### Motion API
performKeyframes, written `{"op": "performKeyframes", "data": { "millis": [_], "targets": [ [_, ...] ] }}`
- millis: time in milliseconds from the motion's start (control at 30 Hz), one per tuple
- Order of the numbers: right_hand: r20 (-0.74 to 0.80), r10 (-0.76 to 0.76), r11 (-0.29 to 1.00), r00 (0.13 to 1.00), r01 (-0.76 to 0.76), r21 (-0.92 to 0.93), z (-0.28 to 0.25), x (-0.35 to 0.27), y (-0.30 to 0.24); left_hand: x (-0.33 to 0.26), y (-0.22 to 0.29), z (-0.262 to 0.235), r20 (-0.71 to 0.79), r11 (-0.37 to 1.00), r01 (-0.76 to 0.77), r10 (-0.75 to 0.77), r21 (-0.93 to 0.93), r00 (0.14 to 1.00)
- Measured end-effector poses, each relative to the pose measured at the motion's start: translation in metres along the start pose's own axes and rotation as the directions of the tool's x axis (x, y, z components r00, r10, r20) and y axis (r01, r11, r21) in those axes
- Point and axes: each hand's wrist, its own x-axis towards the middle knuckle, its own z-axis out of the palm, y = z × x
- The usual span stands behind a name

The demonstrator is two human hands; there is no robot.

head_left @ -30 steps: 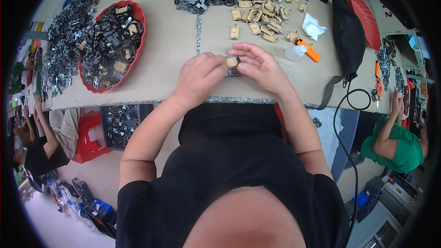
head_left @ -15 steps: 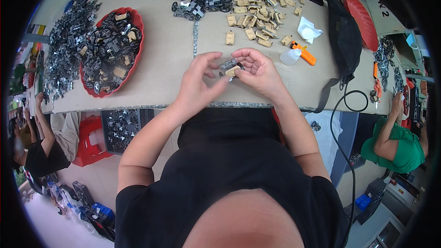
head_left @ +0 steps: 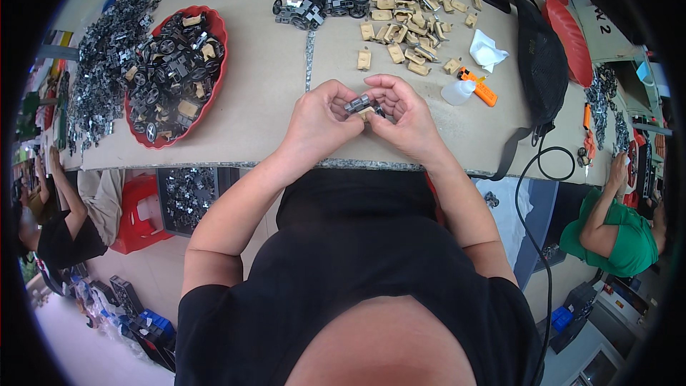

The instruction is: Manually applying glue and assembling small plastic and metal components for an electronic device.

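Between my two hands is a small toy vehicle part (head_left: 366, 112), grey on top with a tan piece below and dark bits at its right end. My left hand (head_left: 323, 116) closes on its left side, thumb and fingers bent against it. From the other side my right hand (head_left: 406, 119) grips it with the thumb, its upper fingers curved over. Fingers cover part of the piece. Beyond the hands lie loose tan parts (head_left: 364, 60) and a pile of black wheeled parts (head_left: 314, 11).
A red scalloped basket (head_left: 223, 50) of mixed parts stands left, beside a heap of grey pieces (head_left: 96, 78). To the right are a white bottle (head_left: 458, 92), an orange tool (head_left: 486, 93), crumpled white paper (head_left: 488, 51) and a black bag (head_left: 539, 64). Co-workers sit on both sides.
My left hand has moved right, and its fingers have closed in on the toy part. The right hand still holds the part. The whole view has shifted slightly.
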Motion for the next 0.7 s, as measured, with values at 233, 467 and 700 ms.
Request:
{"op": "performKeyframes", "data": {
  "millis": [233, 467, 700],
  "targets": [
    [0.002, -0.026, 1.0, 1.0, 0.026, -0.014, 0.002, -0.001, 0.003, -0.002, 0.001, 0.003, -0.008, 0.992, 0.033, -0.034, -0.119, 0.999],
    [-0.045, 0.032, 0.998, 0.998, -0.029, 0.064, 0.0, 0.005, 0.003, 0.0, 0.002, 0.001, -0.047, 0.971, 0.003, -0.015, -0.239, 0.999],
    [-0.032, 0.152, 0.968, 0.988, -0.142, 0.207, -0.005, 0.012, -0.003, -0.01, -0.009, -0.004, 0.068, 0.732, -0.542, 0.569, 0.413, 0.819]
  ]
}}
